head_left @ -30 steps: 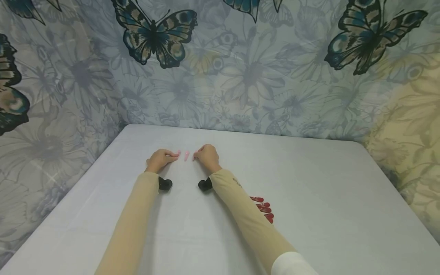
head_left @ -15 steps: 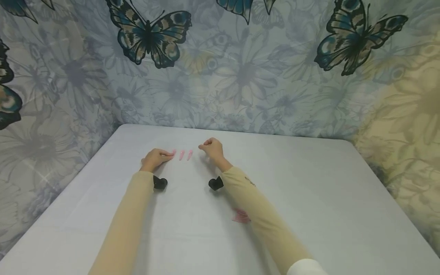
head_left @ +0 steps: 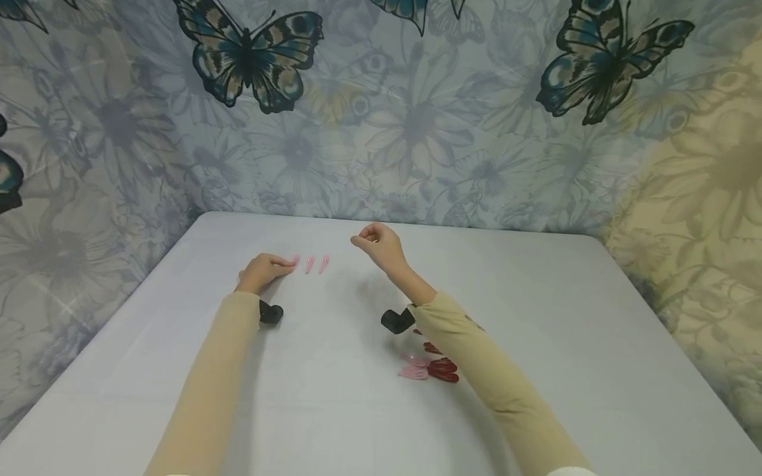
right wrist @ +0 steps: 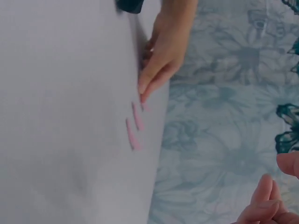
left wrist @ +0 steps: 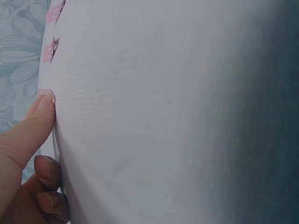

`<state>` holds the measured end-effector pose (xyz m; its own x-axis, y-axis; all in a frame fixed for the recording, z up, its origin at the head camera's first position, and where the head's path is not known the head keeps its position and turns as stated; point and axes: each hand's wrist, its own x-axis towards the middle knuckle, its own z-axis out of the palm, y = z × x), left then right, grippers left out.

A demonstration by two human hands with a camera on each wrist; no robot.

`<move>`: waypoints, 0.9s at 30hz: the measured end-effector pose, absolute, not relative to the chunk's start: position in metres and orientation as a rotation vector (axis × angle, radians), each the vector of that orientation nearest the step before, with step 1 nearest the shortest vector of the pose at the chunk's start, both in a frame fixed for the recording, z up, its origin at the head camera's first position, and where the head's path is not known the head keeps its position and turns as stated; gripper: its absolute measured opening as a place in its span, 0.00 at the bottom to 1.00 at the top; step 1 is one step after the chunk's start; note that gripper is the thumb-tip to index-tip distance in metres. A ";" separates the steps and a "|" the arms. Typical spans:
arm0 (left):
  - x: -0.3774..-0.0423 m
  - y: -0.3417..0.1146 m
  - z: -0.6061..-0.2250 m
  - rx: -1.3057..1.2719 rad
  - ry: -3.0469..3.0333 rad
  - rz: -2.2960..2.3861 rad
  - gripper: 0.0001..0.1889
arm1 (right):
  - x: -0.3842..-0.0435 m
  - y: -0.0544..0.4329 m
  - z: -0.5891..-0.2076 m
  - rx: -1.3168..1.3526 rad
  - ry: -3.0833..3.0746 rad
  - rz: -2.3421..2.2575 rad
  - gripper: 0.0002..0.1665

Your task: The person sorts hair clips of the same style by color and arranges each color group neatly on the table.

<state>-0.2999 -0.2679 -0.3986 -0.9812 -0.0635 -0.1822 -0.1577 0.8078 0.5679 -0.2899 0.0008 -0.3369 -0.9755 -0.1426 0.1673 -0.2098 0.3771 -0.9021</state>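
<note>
Pink snap hair clips [head_left: 309,264], three abreast: the left hand [head_left: 260,272] pinches the leftmost; two lie just to its right, long axes crosswise to its fingers. The right hand [head_left: 381,248], raised, is loosely curled, seemingly around nothing; bodyward of it, nearer than to the left, lie the pink pile [head_left: 413,370] and red clips [head_left: 443,370].

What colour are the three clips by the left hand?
Pink; those clips show best in the head view.
</note>
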 end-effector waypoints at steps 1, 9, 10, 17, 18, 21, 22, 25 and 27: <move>-0.300 -0.268 -0.399 -0.176 2.838 0.905 0.21 | -0.285 0.003 -0.334 0.352 -2.548 1.686 0.09; -0.301 -0.271 -0.400 -0.163 2.830 0.941 0.21 | -0.239 0.031 -0.307 0.622 -2.441 1.614 0.08; -0.301 -0.271 -0.400 -0.162 2.830 0.947 0.21 | -0.234 0.035 -0.306 0.645 -2.445 1.600 0.07; -0.301 -0.273 -0.399 -0.162 2.832 0.944 0.21 | -0.197 0.068 -0.315 0.657 -2.527 1.551 0.06; -0.301 -0.273 -0.399 -0.165 2.829 0.945 0.21 | -0.192 0.073 -0.319 0.653 -2.536 1.539 0.06; -0.302 -0.272 -0.400 -0.174 2.820 0.951 0.22 | -0.181 0.088 -0.332 0.674 -2.566 1.483 0.04; -0.302 -0.272 -0.400 -0.178 2.816 0.955 0.22 | -0.178 0.093 -0.337 0.697 -2.580 1.442 0.04; -0.302 -0.271 -0.401 -0.181 2.816 0.942 0.22 | -0.172 0.108 -0.350 0.786 -2.630 1.276 0.02; -0.302 -0.270 -0.401 -0.183 2.816 0.938 0.22 | -0.169 0.118 -0.358 0.836 -2.649 1.164 0.02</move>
<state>-0.3021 -0.2703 -0.4010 -0.9784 -0.0628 -0.1968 -0.1683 0.7948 0.5831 -0.1687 0.1179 -0.3577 -0.8383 -0.4359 0.3274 -0.5360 0.5491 -0.6413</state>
